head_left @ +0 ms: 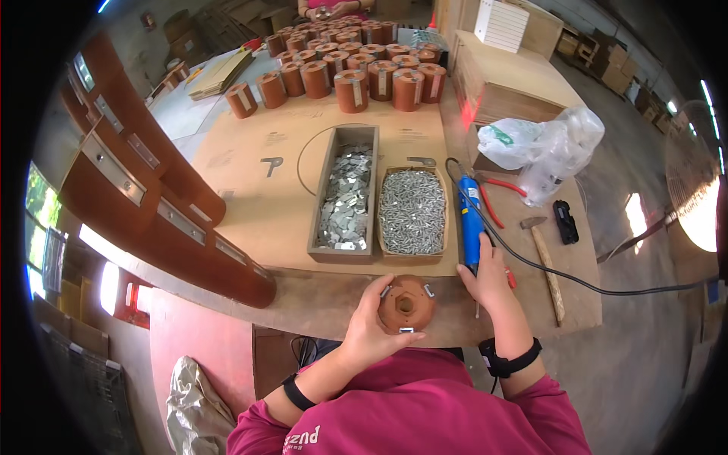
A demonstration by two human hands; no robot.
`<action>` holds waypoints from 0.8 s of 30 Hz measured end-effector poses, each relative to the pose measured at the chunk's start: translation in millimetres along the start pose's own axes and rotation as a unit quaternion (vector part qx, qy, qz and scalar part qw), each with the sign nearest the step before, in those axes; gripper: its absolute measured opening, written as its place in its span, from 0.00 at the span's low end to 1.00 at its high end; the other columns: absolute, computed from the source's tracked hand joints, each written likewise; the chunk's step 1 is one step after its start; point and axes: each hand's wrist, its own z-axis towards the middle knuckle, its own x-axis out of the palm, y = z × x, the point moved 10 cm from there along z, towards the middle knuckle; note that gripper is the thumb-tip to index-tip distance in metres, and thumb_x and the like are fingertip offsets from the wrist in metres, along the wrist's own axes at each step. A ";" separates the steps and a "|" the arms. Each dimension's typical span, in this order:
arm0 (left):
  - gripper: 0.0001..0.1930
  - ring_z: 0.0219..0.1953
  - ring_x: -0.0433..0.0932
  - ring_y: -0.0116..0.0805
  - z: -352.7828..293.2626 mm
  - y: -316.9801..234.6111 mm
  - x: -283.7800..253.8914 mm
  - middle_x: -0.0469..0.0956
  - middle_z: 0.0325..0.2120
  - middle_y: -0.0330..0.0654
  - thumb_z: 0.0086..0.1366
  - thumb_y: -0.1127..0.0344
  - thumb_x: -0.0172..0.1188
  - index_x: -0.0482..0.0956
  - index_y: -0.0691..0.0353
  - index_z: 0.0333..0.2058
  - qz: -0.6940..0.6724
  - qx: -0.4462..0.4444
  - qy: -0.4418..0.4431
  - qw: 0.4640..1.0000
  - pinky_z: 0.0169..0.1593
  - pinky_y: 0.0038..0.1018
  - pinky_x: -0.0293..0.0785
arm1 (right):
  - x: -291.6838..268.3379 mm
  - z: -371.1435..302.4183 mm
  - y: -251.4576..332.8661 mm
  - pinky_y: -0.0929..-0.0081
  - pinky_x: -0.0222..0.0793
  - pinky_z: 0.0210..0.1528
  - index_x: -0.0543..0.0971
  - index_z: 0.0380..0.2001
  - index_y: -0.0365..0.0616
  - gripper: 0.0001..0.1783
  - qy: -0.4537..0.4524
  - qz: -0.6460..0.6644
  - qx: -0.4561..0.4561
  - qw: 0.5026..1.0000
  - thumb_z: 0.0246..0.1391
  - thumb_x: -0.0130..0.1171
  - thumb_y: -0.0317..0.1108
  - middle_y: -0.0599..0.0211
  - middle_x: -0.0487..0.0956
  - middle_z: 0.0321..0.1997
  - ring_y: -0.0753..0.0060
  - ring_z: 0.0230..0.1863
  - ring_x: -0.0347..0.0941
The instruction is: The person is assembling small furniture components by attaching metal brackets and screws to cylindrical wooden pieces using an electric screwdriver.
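In my left hand (365,327) I hold a short reddish-brown cylinder (422,294) by its side at the table's front edge. Its top faces up, with a hole in the middle and small metal pieces around its rim. My right hand (489,274) closes around the lower part of a blue electric screwdriver (469,208), whose black cord runs off to the right. In front of my hands are silver screws (412,208) in a cardboard tray. To their left, small flat metal plates (347,199) fill a long grey box (339,256).
Many finished-looking brown cylinders (351,89) stand at the back, where another person's hands (334,11) show. Tall stacked cylinders (220,262) rise at left. Right of the screwdriver lie red-handled pliers (493,203), a hammer (547,273), a black object (565,221) and plastic bags (557,152).
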 end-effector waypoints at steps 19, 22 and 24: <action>0.13 0.35 0.74 0.29 88.0 -14.0 -117.1 0.76 0.30 0.44 0.56 0.71 0.55 0.71 0.68 0.41 0.145 0.011 -0.080 0.986 0.41 0.24 0.68 | -21.3 -48.8 11.1 0.62 0.70 0.40 0.65 0.46 0.40 0.32 0.111 0.848 0.010 0.517 0.30 0.59 0.25 0.62 0.69 0.37 0.60 0.36 0.70; 0.08 0.28 0.76 0.32 96.3 -15.4 -114.2 0.77 0.23 0.45 0.55 0.70 0.55 0.75 0.68 0.33 0.166 0.006 -0.081 0.983 0.35 0.24 0.70 | 5.4 -42.2 -22.3 0.65 0.72 0.36 0.68 0.43 0.40 0.25 0.081 0.865 0.071 0.491 0.36 0.58 0.28 0.63 0.71 0.38 0.61 0.36 0.71; 0.08 0.27 0.76 0.35 99.6 -11.7 -110.0 0.77 0.23 0.46 0.55 0.70 0.56 0.75 0.67 0.32 0.197 0.002 -0.053 0.979 0.33 0.25 0.70 | 23.2 -41.1 -37.5 0.69 0.71 0.36 0.69 0.40 0.39 0.17 0.104 0.888 0.115 0.432 0.44 0.55 0.30 0.66 0.71 0.39 0.71 0.35 0.71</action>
